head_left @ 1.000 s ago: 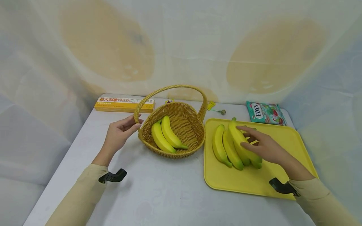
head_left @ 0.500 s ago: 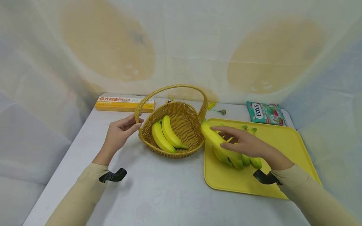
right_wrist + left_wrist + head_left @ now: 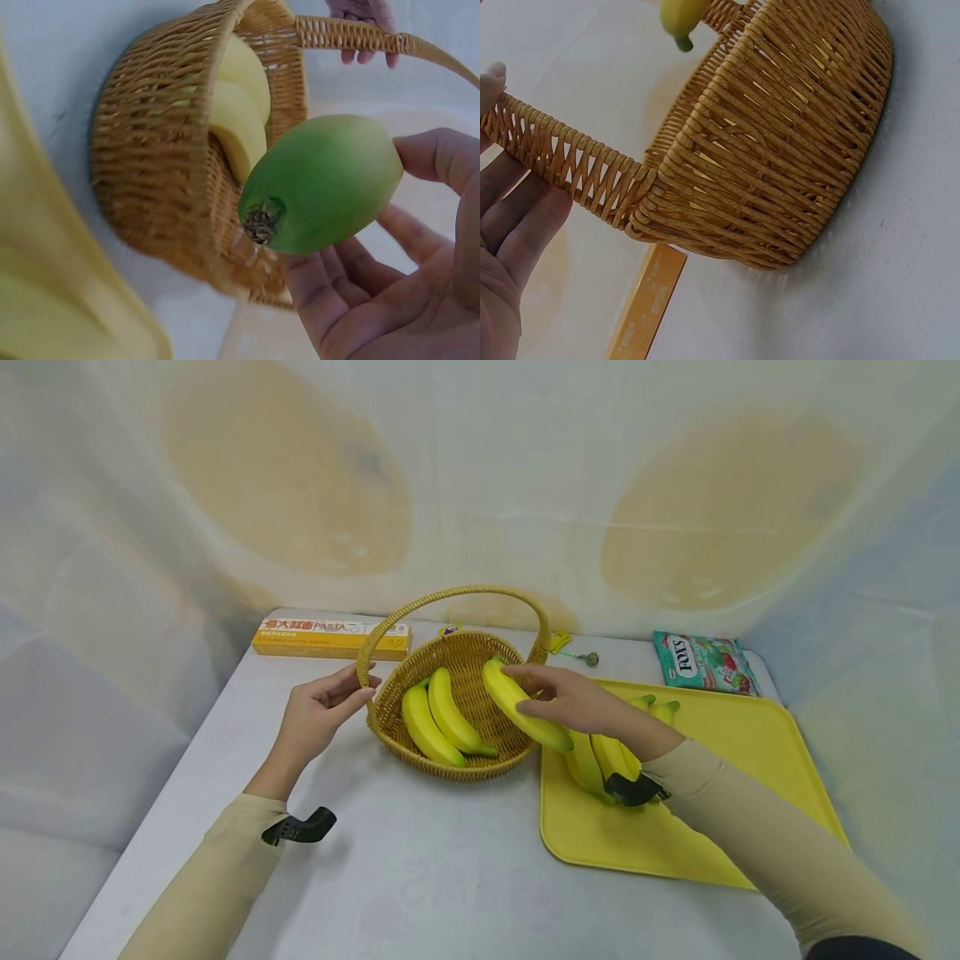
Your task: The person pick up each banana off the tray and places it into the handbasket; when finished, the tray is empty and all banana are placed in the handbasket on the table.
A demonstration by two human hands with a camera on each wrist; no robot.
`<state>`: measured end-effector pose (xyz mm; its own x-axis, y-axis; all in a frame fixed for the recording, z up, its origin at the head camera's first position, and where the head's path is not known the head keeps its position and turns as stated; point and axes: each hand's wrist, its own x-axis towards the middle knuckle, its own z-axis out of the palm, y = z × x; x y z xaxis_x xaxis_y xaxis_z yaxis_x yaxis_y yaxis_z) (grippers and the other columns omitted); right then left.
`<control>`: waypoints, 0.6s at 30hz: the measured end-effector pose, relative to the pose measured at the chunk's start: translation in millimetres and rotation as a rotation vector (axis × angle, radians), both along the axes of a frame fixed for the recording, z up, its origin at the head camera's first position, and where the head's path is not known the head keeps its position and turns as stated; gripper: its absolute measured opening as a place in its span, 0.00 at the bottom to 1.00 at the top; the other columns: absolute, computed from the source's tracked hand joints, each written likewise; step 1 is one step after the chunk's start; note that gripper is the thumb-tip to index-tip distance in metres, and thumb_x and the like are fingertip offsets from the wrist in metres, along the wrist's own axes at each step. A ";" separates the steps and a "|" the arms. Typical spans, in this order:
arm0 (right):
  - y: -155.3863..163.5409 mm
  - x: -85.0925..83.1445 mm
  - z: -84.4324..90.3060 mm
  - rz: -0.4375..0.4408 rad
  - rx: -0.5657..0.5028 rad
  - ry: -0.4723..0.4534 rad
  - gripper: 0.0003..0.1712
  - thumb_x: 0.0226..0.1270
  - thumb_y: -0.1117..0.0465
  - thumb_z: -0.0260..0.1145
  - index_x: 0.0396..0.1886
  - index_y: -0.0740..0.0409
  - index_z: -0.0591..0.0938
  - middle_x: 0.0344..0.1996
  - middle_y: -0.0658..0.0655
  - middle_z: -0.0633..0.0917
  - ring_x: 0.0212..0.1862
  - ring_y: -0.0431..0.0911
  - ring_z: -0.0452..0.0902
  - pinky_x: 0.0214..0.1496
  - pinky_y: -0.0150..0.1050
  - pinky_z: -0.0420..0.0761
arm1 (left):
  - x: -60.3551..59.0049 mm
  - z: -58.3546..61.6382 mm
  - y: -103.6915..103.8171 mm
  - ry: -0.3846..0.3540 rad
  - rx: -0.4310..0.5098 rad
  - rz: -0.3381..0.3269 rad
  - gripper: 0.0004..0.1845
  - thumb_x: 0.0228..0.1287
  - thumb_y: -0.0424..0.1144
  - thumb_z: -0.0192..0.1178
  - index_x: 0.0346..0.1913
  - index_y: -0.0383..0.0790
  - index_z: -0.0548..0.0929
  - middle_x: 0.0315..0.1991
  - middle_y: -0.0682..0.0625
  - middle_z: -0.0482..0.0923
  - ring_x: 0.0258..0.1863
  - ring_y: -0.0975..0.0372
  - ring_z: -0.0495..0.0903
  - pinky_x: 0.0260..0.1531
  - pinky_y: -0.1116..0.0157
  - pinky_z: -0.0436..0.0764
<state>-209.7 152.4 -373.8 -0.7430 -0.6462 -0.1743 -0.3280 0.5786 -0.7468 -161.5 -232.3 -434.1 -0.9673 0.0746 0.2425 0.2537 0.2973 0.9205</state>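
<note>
A wicker basket point(image 3: 476, 685) with a tall arched handle stands mid-table, two yellow bananas point(image 3: 457, 718) lying in its left side. My left hand point(image 3: 318, 714) holds the handle low on its left, thumb on one face and fingers on the other in the left wrist view. Over the basket's right rim, my right hand point(image 3: 577, 697) grips another banana point(image 3: 517, 703) between thumb and fingers. Its green blunt end point(image 3: 322, 184) faces the right wrist camera. Several more bananas point(image 3: 581, 764) lie on the yellow tray point(image 3: 738, 760), partly hidden under my right forearm.
A pasta box point(image 3: 330, 639) lies behind the basket at the left. At the back right is a teal candy bag point(image 3: 705, 662), behind the tray. A small yellow wrapper point(image 3: 559, 640) and a little round-headed item point(image 3: 591, 657) lie behind the basket's right side.
My right hand has carried a banana left from the pile on the tray to above the basket's right side. The left hand stays at the handle.
</note>
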 end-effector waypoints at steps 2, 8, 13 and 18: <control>-9.9 -6.2 -1.9 -0.011 0.017 -0.007 0.34 0.76 0.50 0.64 0.78 0.41 0.67 0.63 0.58 0.79 0.60 0.52 0.76 0.60 0.52 0.79 | -0.3 0.1 0.2 -0.003 0.003 0.000 0.24 0.71 0.42 0.66 0.67 0.39 0.80 0.52 0.42 0.86 0.51 0.67 0.85 0.52 0.72 0.82; -35.0 -26.1 -10.6 -0.027 0.050 -0.079 0.34 0.76 0.48 0.63 0.78 0.39 0.66 0.63 0.57 0.78 0.61 0.52 0.74 0.59 0.51 0.78 | 0.2 0.5 0.5 -0.004 0.002 0.004 0.25 0.71 0.42 0.66 0.68 0.38 0.79 0.52 0.42 0.86 0.51 0.68 0.85 0.52 0.73 0.82; -49.2 -39.9 -16.4 -0.024 0.060 -0.110 0.34 0.76 0.49 0.62 0.79 0.42 0.65 0.70 0.55 0.72 0.68 0.53 0.70 0.66 0.53 0.74 | -0.1 -0.2 0.8 -0.006 0.002 0.001 0.25 0.71 0.42 0.65 0.68 0.37 0.78 0.52 0.42 0.86 0.51 0.67 0.85 0.52 0.73 0.82; -60.2 -51.5 -22.8 -0.008 0.118 -0.108 0.35 0.76 0.50 0.62 0.79 0.44 0.65 0.72 0.56 0.70 0.68 0.53 0.70 0.66 0.51 0.75 | -0.4 -0.8 0.3 -0.020 0.002 0.015 0.24 0.71 0.44 0.66 0.67 0.42 0.81 0.51 0.43 0.87 0.51 0.67 0.85 0.52 0.72 0.82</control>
<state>-261.2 92.2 -396.6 -0.7213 -0.6103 -0.3275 -0.2445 0.6667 -0.7041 -161.9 -231.9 -434.9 -0.9728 0.0601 0.2237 0.2313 0.2993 0.9257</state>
